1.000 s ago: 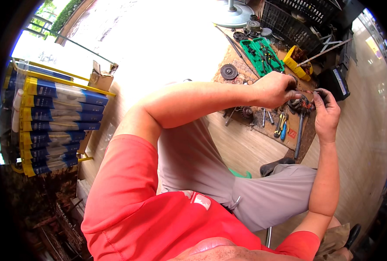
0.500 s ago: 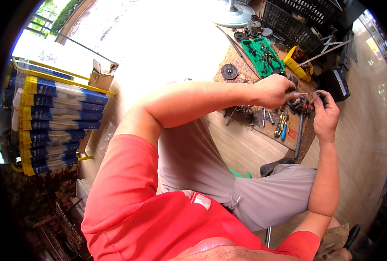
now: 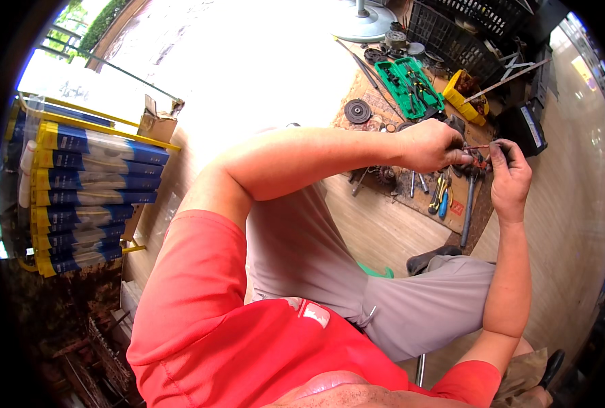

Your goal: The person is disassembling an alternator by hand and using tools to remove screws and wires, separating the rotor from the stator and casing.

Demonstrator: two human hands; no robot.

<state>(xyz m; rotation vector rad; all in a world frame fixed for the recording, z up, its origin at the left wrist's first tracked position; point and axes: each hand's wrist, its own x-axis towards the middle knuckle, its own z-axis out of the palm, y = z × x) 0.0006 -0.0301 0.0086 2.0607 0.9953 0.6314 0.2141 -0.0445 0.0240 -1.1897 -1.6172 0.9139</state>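
A thin reddish wire runs between my two hands over the right side of the cardboard work area. My left hand is closed at the wire's left end, thumb below the curled fingers. My right hand pinches the other end between thumb and fingertips. Just beneath the wire sits a dark metal part with reddish windings, partly hidden by my hands. A long dark metal bar reaches down from that part.
Screwdrivers lie on the cardboard near sockets. Beyond are a green tool case, a round disc, a yellow container and black crates. Blue-and-yellow boxes fill a rack at left.
My left thumb has shifted lower, away from the wire's line, while the hand stays near the same place. My right hand hardly moves and keeps its pinch.
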